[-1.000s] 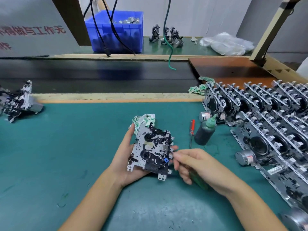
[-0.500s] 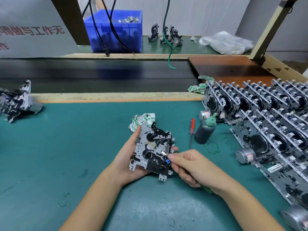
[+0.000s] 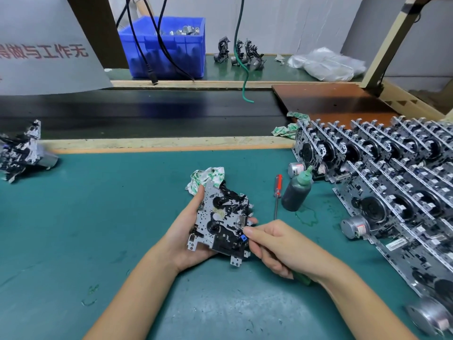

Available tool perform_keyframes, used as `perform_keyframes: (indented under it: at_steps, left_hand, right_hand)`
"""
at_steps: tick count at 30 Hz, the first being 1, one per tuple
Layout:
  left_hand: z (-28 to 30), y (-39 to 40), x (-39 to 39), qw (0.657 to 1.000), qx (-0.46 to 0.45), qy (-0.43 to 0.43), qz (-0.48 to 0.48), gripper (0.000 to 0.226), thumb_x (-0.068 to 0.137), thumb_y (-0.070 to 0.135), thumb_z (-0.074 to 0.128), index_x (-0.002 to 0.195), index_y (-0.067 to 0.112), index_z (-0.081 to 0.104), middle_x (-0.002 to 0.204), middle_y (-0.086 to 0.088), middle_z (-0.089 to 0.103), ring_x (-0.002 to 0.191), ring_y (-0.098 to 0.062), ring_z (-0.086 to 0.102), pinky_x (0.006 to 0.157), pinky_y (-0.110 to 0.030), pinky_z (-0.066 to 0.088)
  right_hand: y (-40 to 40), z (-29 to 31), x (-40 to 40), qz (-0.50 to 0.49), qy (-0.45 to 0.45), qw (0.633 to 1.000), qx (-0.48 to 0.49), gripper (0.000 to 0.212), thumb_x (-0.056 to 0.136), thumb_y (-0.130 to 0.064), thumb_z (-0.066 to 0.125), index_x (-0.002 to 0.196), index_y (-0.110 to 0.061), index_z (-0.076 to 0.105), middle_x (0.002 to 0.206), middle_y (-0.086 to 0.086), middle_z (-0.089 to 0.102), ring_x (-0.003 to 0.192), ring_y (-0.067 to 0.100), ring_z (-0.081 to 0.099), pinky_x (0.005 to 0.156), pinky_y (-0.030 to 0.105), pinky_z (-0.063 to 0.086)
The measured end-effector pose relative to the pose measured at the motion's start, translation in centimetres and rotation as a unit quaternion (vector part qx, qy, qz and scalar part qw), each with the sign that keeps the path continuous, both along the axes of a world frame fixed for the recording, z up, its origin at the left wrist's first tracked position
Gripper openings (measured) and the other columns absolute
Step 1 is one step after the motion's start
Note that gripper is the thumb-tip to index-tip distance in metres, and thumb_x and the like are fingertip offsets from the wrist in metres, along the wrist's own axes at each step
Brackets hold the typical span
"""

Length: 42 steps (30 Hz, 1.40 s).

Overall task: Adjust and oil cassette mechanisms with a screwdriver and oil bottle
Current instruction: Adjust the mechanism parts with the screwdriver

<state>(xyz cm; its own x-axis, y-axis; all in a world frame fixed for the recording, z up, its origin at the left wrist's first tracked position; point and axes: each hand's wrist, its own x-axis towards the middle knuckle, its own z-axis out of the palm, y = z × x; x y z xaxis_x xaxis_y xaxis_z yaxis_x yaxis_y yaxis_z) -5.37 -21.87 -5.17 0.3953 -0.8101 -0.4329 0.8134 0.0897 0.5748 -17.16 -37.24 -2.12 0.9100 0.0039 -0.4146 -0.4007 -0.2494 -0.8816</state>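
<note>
At the far left edge of the frame, a loose cassette mechanism (image 3: 20,150) lies on the green mat (image 3: 98,217), well apart from everything else. Above it, in the upper left, hangs a grey sheet with red characters (image 3: 44,52), and to its right a blue bin (image 3: 169,45) holding small metal parts stands beyond the dark conveyor strip (image 3: 147,114).

In the centre, the left hand (image 3: 188,231) cradles the held mechanism (image 3: 220,222) from below and from the left: the thumb lies curled along the plate's left edge, the palm sits under its lower part, and fingertips show past its right edge. The plate is tilted, raised off the mat, its black gears facing up. Just behind its upper edge lies a crumpled patterned rag (image 3: 208,177).

The right hand (image 3: 282,249) meets the mechanism at its right side, thumb and forefinger pinched on a green-handled screwdriver (image 3: 302,279) (only the handle's end shows below the hand, and a glint of metal at the fingertips, touching the plate near a small blue part).

Right of the hands, a red-handled screwdriver (image 3: 277,192) lies on the mat, just beside a dark oil bottle (image 3: 296,192) with a green nozzle, standing upright over a green stain. Further right, rows of stacked mechanisms (image 3: 392,182) fill the frame's right side, leaning on one another.
</note>
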Motion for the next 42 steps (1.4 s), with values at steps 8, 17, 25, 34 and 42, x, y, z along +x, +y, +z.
perform_keyframes:
  at_steps: [8, 17, 25, 34, 42]
  left_hand:
    - [0.1, -0.1, -0.1, 1.000, 0.007, -0.010, 0.002, 0.067, 0.084, 0.065, 0.039, 0.100, 0.011, 0.076, 0.114, -0.016, 0.068, 0.104, -0.028, 0.066, 0.077, -0.038, 0.057]
    - [-0.1, -0.3, -0.1, 0.999, 0.024, -0.016, 0.014, 0.068, 0.086, 0.065, 0.037, 0.102, 0.011, 0.075, 0.118, -0.017, 0.066, 0.107, -0.029, 0.065, 0.080, -0.038, 0.057]
    - [-0.1, -0.4, -0.3, 0.999, 0.008, -0.023, 0.024, 0.066, 0.087, 0.062, 0.037, 0.096, 0.011, 0.077, 0.111, -0.016, 0.069, 0.099, -0.028, 0.068, 0.070, -0.037, 0.057]
    - [0.0, -0.4, -0.6, 0.999, 0.013, -0.031, 0.034, 0.065, 0.082, 0.064, 0.042, 0.098, 0.011, 0.076, 0.113, -0.017, 0.068, 0.102, -0.029, 0.067, 0.073, -0.038, 0.057]
    - [1.0, -0.1, -1.0, 0.997, -0.043, 0.043, 0.052, 0.085, 0.081, 0.070, 0.040, 0.114, -0.004, 0.066, 0.125, -0.028, 0.057, 0.108, -0.040, 0.061, 0.084, -0.054, 0.053]
  right_hand:
    - [-0.1, 0.0, 0.2, 0.010, 0.015, 1.000, -0.004, 0.053, 0.101, -0.037, 0.038, 0.052, -0.016, 0.038, 0.031, -0.004, 0.032, 0.026, 0.008, 0.023, 0.032, 0.015, 0.020]
    - [-0.4, 0.5, 0.6, 0.043, 0.035, 0.998, -0.028, 0.058, 0.101, -0.036, 0.035, 0.048, -0.014, 0.032, 0.029, -0.004, 0.027, 0.025, 0.008, 0.019, 0.031, 0.014, 0.018]
    - [-0.4, 0.8, 0.7, 0.066, 0.049, 0.995, -0.051, 0.058, 0.102, -0.040, 0.032, 0.049, -0.014, 0.031, 0.029, -0.006, 0.027, 0.024, 0.007, 0.020, 0.030, 0.014, 0.018]
    - [-0.5, 0.1, 0.6, 0.047, 0.014, 0.998, -0.035, 0.061, 0.101, -0.041, 0.036, 0.045, -0.017, 0.035, 0.030, -0.005, 0.027, 0.025, 0.008, 0.020, 0.031, 0.014, 0.019]
    - [-2.3, -0.2, 0.2, -0.078, -0.027, 0.988, 0.131, 0.051, 0.099, -0.036, 0.038, 0.055, -0.011, 0.047, 0.031, -0.002, 0.024, 0.025, 0.008, 0.015, 0.033, 0.009, 0.018]
